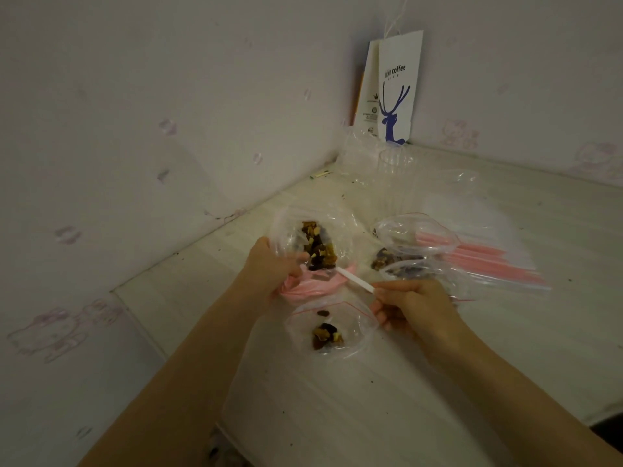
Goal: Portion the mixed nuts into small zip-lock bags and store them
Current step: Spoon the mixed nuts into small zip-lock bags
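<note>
My left hand (pixel 269 271) grips the pink neck of a large clear bag of mixed nuts (pixel 317 247), held tilted above the table. My right hand (pixel 409 303) pinches the handle of a white plastic spoon (pixel 354 281) whose bowl reaches into that bag's mouth. Just below the hands lies a small zip-lock bag (pixel 328 330) with a red seal, open, holding a little heap of nuts. Two more small bags with nuts (pixel 401 261) lie to the right, near my right hand.
A stack of unused zip-lock bags with pink strips (pixel 485 257) lies at right. A clear plastic cup (pixel 397 176) and crumpled clear plastic stand behind, and a white paper coffee bag (pixel 397 92) leans in the wall corner. Crumbs dot the white table (pixel 337 399).
</note>
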